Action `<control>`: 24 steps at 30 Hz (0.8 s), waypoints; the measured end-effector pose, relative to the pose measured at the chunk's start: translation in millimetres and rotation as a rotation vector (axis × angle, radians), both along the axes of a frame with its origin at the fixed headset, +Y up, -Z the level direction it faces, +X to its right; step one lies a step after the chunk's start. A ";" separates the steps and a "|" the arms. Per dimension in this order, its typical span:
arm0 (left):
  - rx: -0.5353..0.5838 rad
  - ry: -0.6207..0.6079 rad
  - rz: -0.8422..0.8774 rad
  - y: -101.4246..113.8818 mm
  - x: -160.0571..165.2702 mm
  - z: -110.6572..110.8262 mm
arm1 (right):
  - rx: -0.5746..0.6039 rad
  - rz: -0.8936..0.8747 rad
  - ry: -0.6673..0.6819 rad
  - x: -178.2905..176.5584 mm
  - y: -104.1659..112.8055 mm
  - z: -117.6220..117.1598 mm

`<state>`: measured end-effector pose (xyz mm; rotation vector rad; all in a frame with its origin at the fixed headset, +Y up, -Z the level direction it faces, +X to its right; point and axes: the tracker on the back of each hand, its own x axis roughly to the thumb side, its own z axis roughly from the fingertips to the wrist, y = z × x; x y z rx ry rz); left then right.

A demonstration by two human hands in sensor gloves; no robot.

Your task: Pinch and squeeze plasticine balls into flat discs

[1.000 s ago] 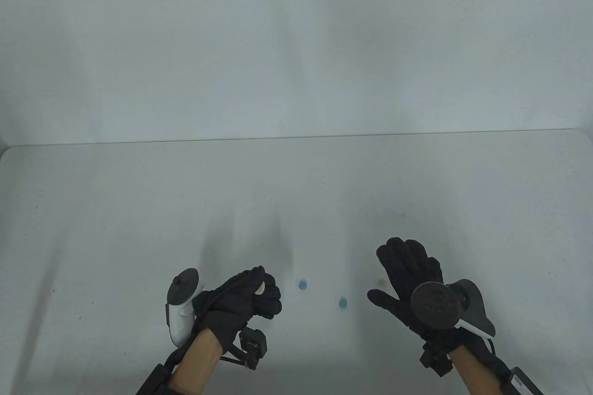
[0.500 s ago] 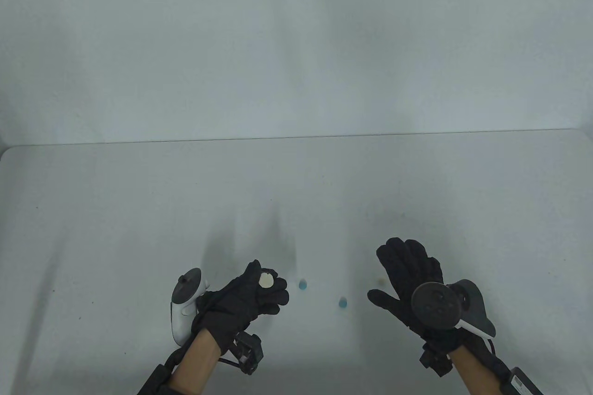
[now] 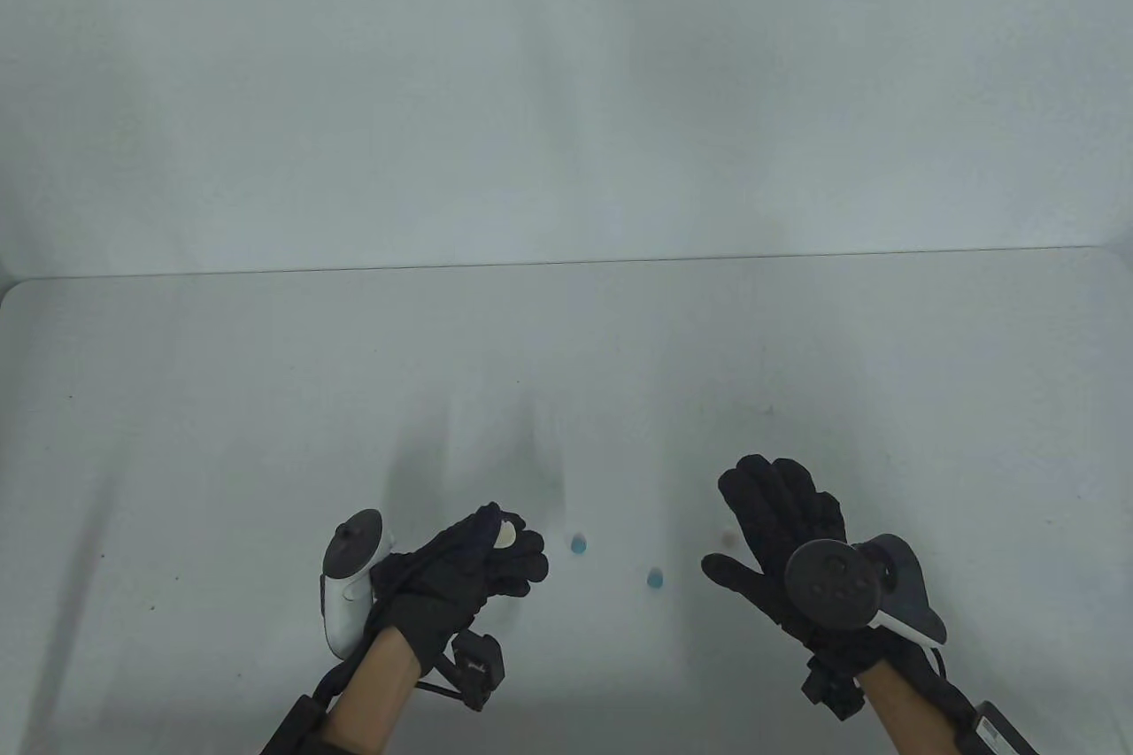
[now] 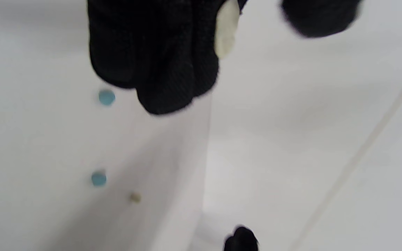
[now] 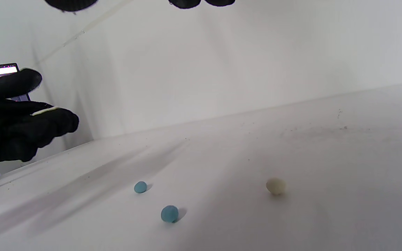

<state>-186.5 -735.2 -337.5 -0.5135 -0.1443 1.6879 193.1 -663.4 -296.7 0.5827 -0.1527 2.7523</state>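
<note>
Right now my left hand (image 3: 460, 573) pinches a cream plasticine disc (image 3: 505, 533) between thumb and curled fingers, held above the white table (image 3: 221, 436) near its front edge. From the table view the disc shows as a small pale crescent, mostly hidden by my thumb; the right wrist view catches it edge-on as a thin pale line (image 5: 44, 111) lying nearly level, so its flat faces look up and down there, while the left wrist view shows a pale oval sliver (image 4: 226, 26) beside my fingers (image 4: 159, 59). Only the right wrist view makes clear a cream ball (image 5: 275, 185) resting on the table; in the table view it is a faint smudge (image 3: 728, 539) just beside my right hand (image 3: 783, 525), and in the left wrist view a small blurred speck (image 4: 135, 197). Two blue balls sit on the table between my hands, one nearer my left (image 3: 578, 543) and one toward my right (image 3: 655, 578), apart from each other. My right hand hovers with its fingers spread and straight, holding nothing. Half a second ago the disc faced the overhead camera as a full round face; it now shows less of that face, with my thumb further over it. My right hand and the balls sit where they were.
</note>
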 end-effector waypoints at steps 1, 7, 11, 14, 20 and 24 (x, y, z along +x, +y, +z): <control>-0.015 0.024 0.022 -0.4 0.5 0.9 | 0.003 -0.003 0.000 0.1 0.4 0.1; 0.011 0.088 -0.105 1.0 -3.8 -0.1 | 0.005 -0.005 -0.001 0.2 0.6 0.1; 0.009 0.106 -0.122 2.0 -4.3 -0.8 | 0.001 -0.001 -0.001 -0.1 0.2 0.1; 0.007 0.122 -0.147 3.6 -4.5 0.0 | 0.003 -0.003 0.001 -0.2 0.3 -0.1; 0.038 0.059 -0.139 7.5 2.9 1.2 | 0.009 -0.002 -0.001 -0.1 0.6 0.2; -0.005 -0.090 0.077 -0.8 6.8 1.2 | 0.010 -0.002 -0.002 0.1 0.8 0.5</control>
